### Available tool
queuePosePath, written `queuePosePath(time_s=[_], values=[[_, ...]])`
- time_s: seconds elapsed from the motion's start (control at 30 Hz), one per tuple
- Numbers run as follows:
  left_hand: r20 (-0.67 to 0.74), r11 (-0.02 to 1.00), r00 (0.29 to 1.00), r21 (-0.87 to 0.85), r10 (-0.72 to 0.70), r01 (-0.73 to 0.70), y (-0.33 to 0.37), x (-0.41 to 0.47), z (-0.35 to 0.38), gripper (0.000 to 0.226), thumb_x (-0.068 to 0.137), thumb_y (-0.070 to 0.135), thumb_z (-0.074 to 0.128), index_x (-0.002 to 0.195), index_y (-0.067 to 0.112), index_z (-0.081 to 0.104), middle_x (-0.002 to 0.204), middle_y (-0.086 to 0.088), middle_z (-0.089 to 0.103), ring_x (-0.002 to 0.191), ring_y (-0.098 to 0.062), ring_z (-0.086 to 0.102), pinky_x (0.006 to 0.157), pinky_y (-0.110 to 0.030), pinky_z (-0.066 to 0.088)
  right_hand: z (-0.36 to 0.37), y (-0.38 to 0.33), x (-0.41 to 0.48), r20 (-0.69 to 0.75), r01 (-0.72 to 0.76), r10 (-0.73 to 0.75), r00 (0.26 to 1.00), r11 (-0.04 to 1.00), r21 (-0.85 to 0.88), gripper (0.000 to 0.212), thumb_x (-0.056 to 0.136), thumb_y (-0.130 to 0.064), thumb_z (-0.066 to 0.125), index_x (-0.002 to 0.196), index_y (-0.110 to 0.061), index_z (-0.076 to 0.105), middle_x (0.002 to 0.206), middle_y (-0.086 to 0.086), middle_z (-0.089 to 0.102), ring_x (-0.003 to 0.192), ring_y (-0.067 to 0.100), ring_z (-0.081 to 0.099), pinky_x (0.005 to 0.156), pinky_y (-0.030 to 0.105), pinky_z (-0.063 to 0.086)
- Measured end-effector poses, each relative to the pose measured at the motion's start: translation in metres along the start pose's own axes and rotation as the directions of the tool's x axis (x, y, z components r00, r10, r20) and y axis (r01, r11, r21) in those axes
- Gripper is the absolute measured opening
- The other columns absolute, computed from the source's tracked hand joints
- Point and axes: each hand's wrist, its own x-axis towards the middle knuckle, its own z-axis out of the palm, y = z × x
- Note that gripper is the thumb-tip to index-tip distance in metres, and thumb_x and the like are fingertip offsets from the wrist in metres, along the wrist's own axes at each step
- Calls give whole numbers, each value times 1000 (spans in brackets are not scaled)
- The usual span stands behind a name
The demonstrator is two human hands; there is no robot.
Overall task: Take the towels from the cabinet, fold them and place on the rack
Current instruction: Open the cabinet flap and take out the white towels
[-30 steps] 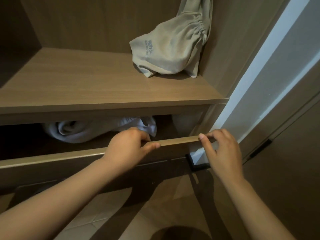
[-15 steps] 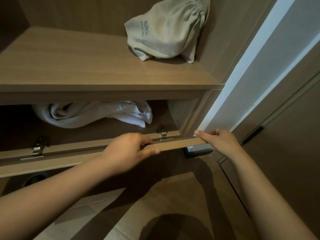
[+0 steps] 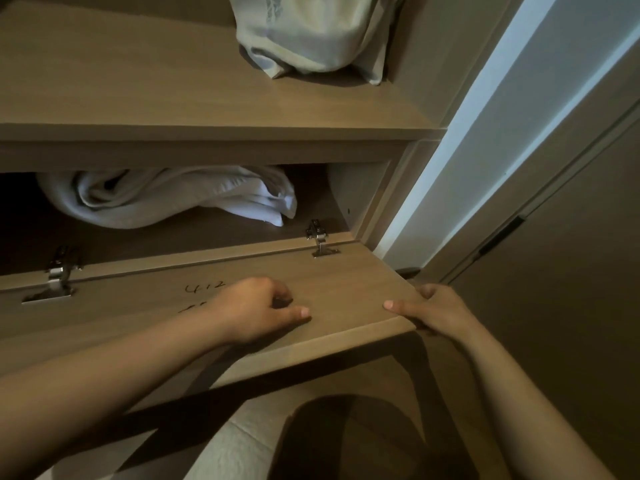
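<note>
Both hands rest on a drop-down cabinet door [image 3: 346,292], now swung nearly flat after standing almost upright a second earlier. Left hand [image 3: 258,308] lies on the door's inner face with fingers loosely curled and thumb stretched out, gripping nothing. Right hand [image 3: 434,311] clasps the door's right front corner, thumb on top and fingers wrapped under the edge. Two metal hinges [image 3: 320,239] and handwritten digits on the panel have come into view. Inside the opened compartment, a white towel [image 3: 166,197] lies crumpled and loosely rolled against the back, fully exposed where only a strip showed before. On the shelf [image 3: 173,88] above sits a pale drawstring bag [image 3: 311,32].
</note>
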Motion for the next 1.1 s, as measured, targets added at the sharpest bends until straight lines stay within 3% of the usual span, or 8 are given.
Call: queuePosePath(time_s=[0.1,0.23,0.3,0.37,0.5,0.63,0.83,1.1], values=[[43,995,999,99,1,-5,-13,5,24,49,88,64,48,115,25,61,113,3,61,97,-13,58,87,-37,53,22,35,3,71,-71,66,995,995,65,55,71,-37,84,114,-18,56,103,-3,65,90,12,63,59,20,47],[56,962,997,265,49,-62,-30,9,45,58,90,62,45,131,22,52,143,-5,45,125,-23,46,105,-35,40,48,71,10,45,-56,48,998,979,197,61,70,-26,86,121,-16,56,112,0,65,93,8,62,63,15,50],[68,948,996,308,57,-76,-35,12,53,63,91,63,44,140,23,45,152,-4,35,135,-26,36,110,-33,33,60,83,15,26,-61,57,998,966,252,68,68,-24,88,127,-16,55,110,-4,64,95,9,61,70,21,53],[70,940,995,330,65,-85,-39,16,59,64,92,63,42,144,25,41,154,-4,31,137,-26,32,111,-32,30,70,95,20,12,-68,67,998,958,279,74,68,-26,88,132,-18,53,113,-5,62,107,18,60,82,31,54],[41,927,995,360,91,-100,-44,25,69,61,92,61,42,141,25,44,152,-4,32,136,-26,31,110,-33,32,89,110,33,-18,-103,115,993,937,333,81,66,-25,89,137,-27,50,111,-13,54,111,16,50,74,22,46],[50,907,993,405,104,-115,-50,27,79,56,92,61,41,135,26,50,152,-2,27,136,-25,26,109,-38,37,102,120,47,-11,-140,154,988,923,359,88,68,-22,88,144,-26,43,136,0,52,121,22,47,84,32,45],[39,896,994,431,104,-111,-57,31,86,58,91,63,40,134,26,50,153,1,23,137,-24,21,107,-39,39,109,129,55,16,-124,125,992,953,277,93,71,-33,85,148,-27,35,146,3,47,129,23,44,87,33,39],[26,878,992,464,120,-118,-59,32,87,61,90,63,41,139,28,45,151,3,22,134,-24,20,103,-37,43,102,123,49,-127,-67,53,991,991,-113,91,72,-50,81,147,-24,37,152,12,35,132,33,45,98,48,49]])
